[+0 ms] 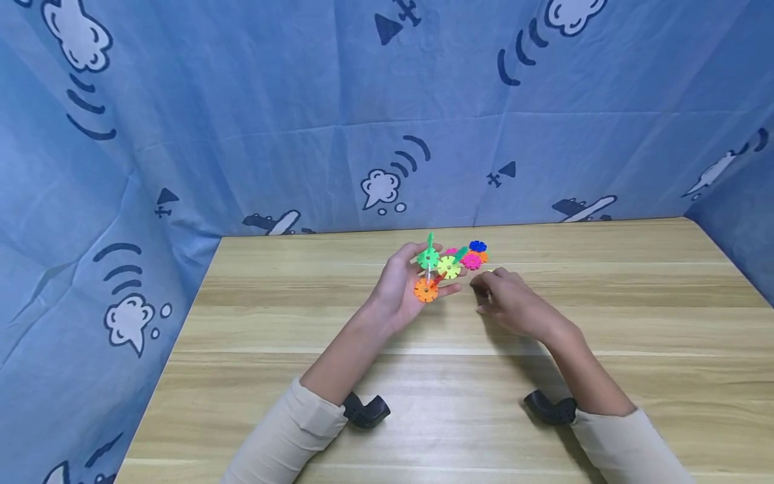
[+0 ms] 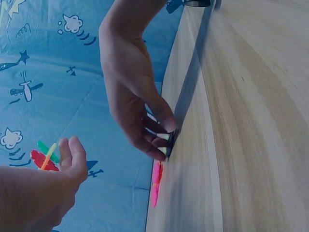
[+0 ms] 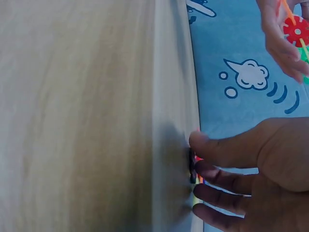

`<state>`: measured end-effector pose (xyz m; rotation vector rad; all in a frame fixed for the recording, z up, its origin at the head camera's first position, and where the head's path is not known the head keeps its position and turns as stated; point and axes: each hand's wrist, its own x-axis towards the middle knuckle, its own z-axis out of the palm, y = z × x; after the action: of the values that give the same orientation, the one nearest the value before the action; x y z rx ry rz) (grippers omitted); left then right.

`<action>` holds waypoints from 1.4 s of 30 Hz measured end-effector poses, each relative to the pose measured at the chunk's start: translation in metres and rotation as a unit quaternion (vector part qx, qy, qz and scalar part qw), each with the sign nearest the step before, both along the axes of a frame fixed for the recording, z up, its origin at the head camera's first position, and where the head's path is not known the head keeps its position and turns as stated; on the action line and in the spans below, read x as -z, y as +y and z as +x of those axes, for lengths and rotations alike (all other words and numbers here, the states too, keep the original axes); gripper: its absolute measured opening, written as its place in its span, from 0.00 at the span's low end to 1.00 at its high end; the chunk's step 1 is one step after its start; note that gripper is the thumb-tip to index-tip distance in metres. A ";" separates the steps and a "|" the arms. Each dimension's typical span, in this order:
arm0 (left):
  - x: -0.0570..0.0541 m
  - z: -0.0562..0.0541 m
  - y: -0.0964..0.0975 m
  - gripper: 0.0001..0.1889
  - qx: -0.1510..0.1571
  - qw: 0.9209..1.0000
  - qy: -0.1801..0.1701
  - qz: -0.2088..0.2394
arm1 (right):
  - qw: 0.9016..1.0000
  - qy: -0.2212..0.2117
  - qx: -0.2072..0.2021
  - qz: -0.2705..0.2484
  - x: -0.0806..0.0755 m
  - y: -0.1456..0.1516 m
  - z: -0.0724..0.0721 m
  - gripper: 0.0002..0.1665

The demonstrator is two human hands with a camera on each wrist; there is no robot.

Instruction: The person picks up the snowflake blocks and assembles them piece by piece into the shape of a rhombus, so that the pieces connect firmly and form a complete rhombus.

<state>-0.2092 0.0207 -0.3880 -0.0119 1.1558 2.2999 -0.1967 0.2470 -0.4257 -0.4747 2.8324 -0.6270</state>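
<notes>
Several notched plastic discs, slotted together into a small cluster, lie in my left hand, its palm turned up and fingers bent round them. Green, yellow and orange discs face me; a red disc shows in the right wrist view. My right hand is low at the tabletop, to the right of the left one. Its thumb and fingertips pinch a dark disc, seen edge-on and partly covered by the fingers.
Loose discs lie on the wooden table just beyond the hands: a blue disc, a pink disc and an orange one. A blue patterned curtain stands behind the table. Black wrist mounts sit at both cuffs.
</notes>
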 end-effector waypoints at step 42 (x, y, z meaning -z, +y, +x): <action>0.003 0.003 0.004 0.25 0.038 0.998 0.013 -0.054 | 0.936 0.006 0.106 -0.335 -0.024 0.009 0.001 0.25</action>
<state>-0.2057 0.0244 -0.3912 0.0205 1.2710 2.1753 -0.1958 0.2564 -0.4012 -0.2632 2.6307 -1.6520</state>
